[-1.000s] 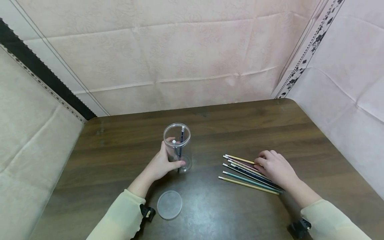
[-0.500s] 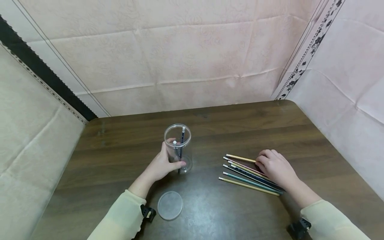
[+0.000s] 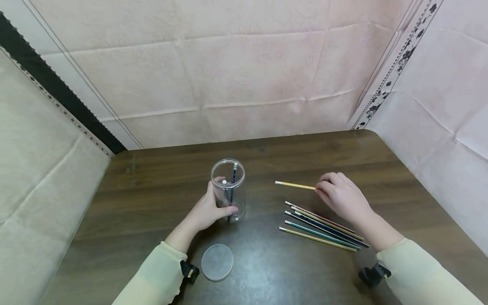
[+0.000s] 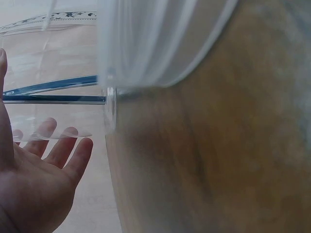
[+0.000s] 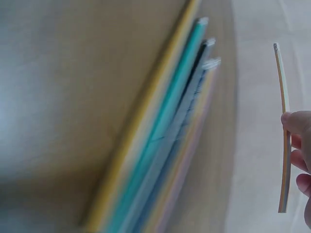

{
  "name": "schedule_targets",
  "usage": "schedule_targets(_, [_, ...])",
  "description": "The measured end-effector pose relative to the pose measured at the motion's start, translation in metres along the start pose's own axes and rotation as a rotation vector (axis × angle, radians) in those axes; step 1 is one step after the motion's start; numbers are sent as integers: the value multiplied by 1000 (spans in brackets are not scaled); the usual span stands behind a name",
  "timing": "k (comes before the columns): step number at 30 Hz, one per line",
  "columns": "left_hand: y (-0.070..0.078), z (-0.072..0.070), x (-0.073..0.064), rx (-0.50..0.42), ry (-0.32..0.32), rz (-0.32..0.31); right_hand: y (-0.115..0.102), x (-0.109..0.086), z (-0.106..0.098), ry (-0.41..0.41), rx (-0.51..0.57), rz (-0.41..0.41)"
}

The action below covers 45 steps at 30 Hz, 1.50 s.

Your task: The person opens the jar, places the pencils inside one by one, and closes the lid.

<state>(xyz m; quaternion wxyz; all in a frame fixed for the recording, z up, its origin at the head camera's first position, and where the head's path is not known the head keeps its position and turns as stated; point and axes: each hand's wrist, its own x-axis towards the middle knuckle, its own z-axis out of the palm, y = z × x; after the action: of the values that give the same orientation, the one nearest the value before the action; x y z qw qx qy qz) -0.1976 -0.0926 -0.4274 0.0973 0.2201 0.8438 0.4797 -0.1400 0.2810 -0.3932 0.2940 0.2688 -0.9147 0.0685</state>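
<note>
In the head view my left hand point(image 3: 207, 208) grips a clear plastic jar point(image 3: 241, 192) from its left side, thumb across the front. Two dark blue pencils point(image 4: 58, 98) with white ends stand inside the jar. My right hand point(image 3: 341, 197) pinches a yellow pencil point(image 3: 295, 185) between thumb and fingers, lifted off the table, its white-tipped end pointing left. Below that hand a fanned bunch of several pencils point(image 3: 320, 237) lies on the table; yellow, teal, dark and reddish ones show in the right wrist view.
A round clear lid point(image 3: 217, 262) lies flat on the brown wooden table point(image 3: 267, 275), in front of the jar. Pale patterned cloth point(image 3: 228, 76) hangs behind the table and on both sides. A small black camera sits on each wrist.
My right hand has risen up and slightly left, taking the yellow pencil away from the bunch. The left hand and jar hold nearly the same place.
</note>
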Motion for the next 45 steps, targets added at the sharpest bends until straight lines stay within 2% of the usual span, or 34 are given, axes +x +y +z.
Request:
schedule_targets(5, [1, 0, -1, -14, -1, -7, -10, 37, -12, 64, 76, -14])
schedule_targets(8, [0, 0, 0, -14, -2, -3, -18, 54, -19, 97, 140, 17])
schedule_targets(15, [3, 1, 0, -9, -2, 18, -38, 84, -32, 106, 308, 248])
schedule_targets(27, [4, 1, 0, -10, 12, -1, -71, 130, -41, 174, 616, 473])
schedule_targets(33, [5, 0, 0, -13, 15, -12, -83, 150, -43, 228, 760, 506])
schedule_targets(39, [4, -1, 0, -11, 12, -6, -95, 161, -36, 246, 907, 527])
schedule_targets(45, [4, -1, 0, -3, 14, -6, -112, 169, -27, 234, 972, 508])
